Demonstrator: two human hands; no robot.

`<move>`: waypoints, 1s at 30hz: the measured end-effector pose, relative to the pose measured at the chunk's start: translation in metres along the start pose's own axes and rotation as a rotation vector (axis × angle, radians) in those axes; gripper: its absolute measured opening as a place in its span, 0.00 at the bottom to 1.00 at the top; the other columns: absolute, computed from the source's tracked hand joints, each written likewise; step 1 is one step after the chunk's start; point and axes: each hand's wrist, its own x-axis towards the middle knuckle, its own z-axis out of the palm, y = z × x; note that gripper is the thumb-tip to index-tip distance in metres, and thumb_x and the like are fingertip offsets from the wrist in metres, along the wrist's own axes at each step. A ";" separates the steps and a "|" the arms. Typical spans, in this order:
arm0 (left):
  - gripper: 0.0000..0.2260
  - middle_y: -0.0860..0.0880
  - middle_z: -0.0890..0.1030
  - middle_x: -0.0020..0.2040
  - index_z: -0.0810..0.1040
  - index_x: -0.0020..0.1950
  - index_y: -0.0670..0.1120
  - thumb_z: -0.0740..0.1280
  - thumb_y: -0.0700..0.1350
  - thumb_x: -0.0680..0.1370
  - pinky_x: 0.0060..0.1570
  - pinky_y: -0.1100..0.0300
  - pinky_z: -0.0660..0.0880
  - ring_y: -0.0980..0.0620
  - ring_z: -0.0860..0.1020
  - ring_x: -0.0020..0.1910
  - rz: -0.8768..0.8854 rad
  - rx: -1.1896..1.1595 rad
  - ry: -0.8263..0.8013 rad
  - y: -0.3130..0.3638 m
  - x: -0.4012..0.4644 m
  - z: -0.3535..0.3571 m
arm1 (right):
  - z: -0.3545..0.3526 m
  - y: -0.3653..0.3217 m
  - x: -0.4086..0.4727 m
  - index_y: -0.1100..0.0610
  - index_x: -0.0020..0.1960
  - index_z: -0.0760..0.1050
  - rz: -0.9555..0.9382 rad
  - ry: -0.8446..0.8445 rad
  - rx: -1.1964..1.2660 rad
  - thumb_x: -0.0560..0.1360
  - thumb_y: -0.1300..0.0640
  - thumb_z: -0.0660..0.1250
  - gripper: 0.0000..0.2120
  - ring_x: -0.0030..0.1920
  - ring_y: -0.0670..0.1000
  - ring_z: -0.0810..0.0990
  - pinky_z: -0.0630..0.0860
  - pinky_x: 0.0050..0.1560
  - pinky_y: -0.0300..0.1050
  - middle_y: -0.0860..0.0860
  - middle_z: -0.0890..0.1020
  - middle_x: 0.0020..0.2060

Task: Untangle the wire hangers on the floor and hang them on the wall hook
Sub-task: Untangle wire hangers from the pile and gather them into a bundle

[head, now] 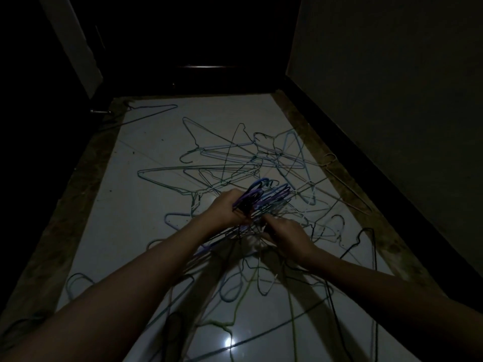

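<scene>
Two forearms reach over a dim tiled floor; left hand grips a bunch of hanger hooks; right hand pinches wire beside it; many tangled hangers remain spread below; none visibly hung, no hook in sight

Lighting dim; colours muted. Floor: glossy pale grey-white tile, mottled brown border. Skirting: black. Hangers: pale blue, green and black wire. Bunch in hand: purple and blue. Wall: plain dull grey.
</scene>
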 end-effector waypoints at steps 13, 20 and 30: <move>0.09 0.35 0.81 0.47 0.76 0.41 0.43 0.74 0.40 0.66 0.52 0.45 0.76 0.39 0.80 0.50 0.033 -0.066 -0.074 0.018 0.001 -0.006 | 0.000 -0.015 0.009 0.53 0.52 0.77 0.406 0.004 0.182 0.76 0.53 0.66 0.07 0.43 0.52 0.79 0.67 0.33 0.42 0.51 0.81 0.41; 0.28 0.40 0.74 0.62 0.66 0.70 0.39 0.70 0.32 0.72 0.39 0.79 0.66 0.56 0.72 0.46 0.022 -0.159 -0.069 0.007 -0.010 -0.010 | -0.018 -0.014 0.016 0.62 0.46 0.79 0.517 -0.138 0.874 0.74 0.68 0.66 0.04 0.30 0.39 0.77 0.72 0.33 0.32 0.52 0.79 0.34; 0.20 0.56 0.75 0.37 0.68 0.47 0.53 0.72 0.32 0.69 0.42 0.70 0.72 0.63 0.75 0.36 0.028 -0.192 -0.071 -0.001 -0.005 -0.014 | -0.025 -0.018 0.026 0.65 0.52 0.77 0.619 -0.082 0.932 0.76 0.65 0.64 0.06 0.29 0.50 0.74 0.69 0.23 0.32 0.54 0.77 0.32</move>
